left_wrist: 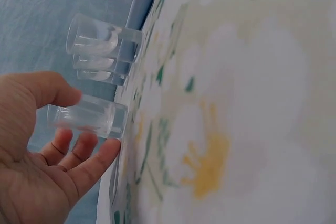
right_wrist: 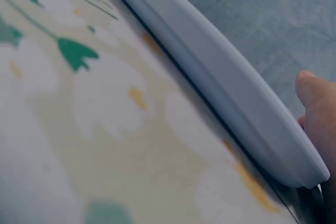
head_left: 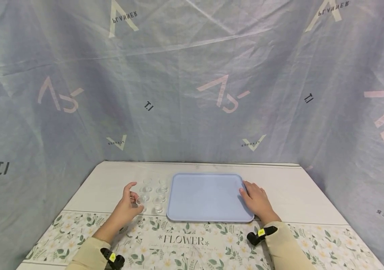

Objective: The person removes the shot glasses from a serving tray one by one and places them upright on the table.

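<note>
In the head view my left hand [head_left: 129, 202] is at the left group of small clear shot glasses. Its thumb and curled fingers hold the nearest left shot glass [left_wrist: 86, 116], which stands upright on the table. Several more clear shot glasses [head_left: 158, 205] stand in two columns beside it, between this hand and a light blue tray [head_left: 209, 198]. My right hand [head_left: 257, 200] rests at the tray's right edge, fingers fairly straight and the thumb over the rim. In the right wrist view only part of that hand [right_wrist: 320, 114] shows behind the tray's side.
A white table [head_left: 273, 180] carries a floral cloth band [head_left: 192, 247] along its front, with printed lettering. Grey-blue curtains [head_left: 185, 131] surround the table at the back and both sides. The shot glasses stand close to the tray's left edge.
</note>
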A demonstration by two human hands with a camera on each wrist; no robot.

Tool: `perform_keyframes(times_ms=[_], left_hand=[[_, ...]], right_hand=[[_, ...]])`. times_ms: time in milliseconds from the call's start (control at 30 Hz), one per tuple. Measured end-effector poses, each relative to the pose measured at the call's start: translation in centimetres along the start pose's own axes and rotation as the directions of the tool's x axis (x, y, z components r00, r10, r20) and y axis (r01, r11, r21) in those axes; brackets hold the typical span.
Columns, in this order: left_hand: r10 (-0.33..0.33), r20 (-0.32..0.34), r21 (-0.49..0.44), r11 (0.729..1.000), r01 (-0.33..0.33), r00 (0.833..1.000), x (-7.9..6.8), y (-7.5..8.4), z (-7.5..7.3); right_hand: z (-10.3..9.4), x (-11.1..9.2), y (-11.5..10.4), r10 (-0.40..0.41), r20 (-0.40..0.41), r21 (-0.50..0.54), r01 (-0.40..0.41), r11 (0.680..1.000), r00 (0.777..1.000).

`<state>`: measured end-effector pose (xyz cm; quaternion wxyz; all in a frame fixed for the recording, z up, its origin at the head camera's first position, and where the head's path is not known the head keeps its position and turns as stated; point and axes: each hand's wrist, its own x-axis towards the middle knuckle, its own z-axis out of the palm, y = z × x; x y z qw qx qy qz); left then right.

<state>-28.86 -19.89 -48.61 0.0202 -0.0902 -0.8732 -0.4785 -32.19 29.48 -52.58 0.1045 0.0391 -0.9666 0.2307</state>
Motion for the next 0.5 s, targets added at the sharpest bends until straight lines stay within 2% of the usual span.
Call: perform_keyframes(times_ms=[133, 267, 400, 500], left_hand=[[0.01, 0.003, -0.005, 1.0, -0.01, 1.0, 0.0, -0.2, -0.4], [0.071, -0.029, 0.022, 0.997, -0.07, 0.997, 0.7, 0.1, -0.9], [0.116, -0.079, 0.133, 0.986, -0.105, 0.99, 2.0, 1.4, -1.3], [0.146, -0.097, 0.234, 0.965, -0.12, 0.985, 3.3, 3.2, -1.4]], right_hand=[[0.0, 0.1, 0.2, -0.012, -0.004, 0.022, 0.013, 1.0, 1.0], [-0.4, 0.5, 0.4, -0.028, -0.022, 0.048, 0.029, 0.998, 0.999], [-1.5, 0.9, 0.2, -0.036, 0.0, 0.068, 0.036, 0.997, 0.999], [-3.2, 1.4, -0.4, -0.072, -0.001, 0.058, 0.072, 0.996, 0.997]])
